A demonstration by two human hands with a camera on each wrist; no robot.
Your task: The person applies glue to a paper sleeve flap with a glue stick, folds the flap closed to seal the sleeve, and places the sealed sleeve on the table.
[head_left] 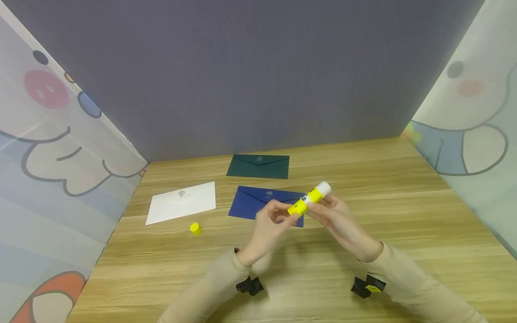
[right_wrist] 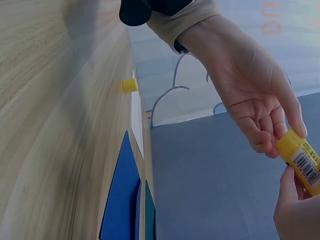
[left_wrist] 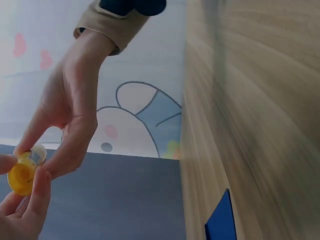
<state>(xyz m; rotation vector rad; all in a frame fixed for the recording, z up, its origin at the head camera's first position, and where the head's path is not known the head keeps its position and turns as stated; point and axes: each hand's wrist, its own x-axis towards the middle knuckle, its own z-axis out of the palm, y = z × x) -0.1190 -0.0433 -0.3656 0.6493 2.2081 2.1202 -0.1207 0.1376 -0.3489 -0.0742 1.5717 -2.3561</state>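
Note:
Both hands hold a yellow-and-white glue stick (head_left: 309,198) at a tilt above the blue envelope (head_left: 248,204), its uncapped white end pointing up and right. The left hand (head_left: 271,224) pinches the yellow base between thumb and fingers. Around the middle of the tube, the right hand (head_left: 343,226) grips with thumb and fingers. In the left wrist view the yellow base (left_wrist: 21,178) faces the camera; the right wrist view shows a barcode on the tube (right_wrist: 306,167). A yellow cap (head_left: 195,229) stands on the table, left of the left hand.
A white envelope (head_left: 181,204) lies at the left of the wooden table (head_left: 404,202). Behind the blue one is a dark green envelope (head_left: 258,170). A grey panel (head_left: 258,80) rises along the back edge, and cartoon-printed sheets (head_left: 476,103) flank both sides.

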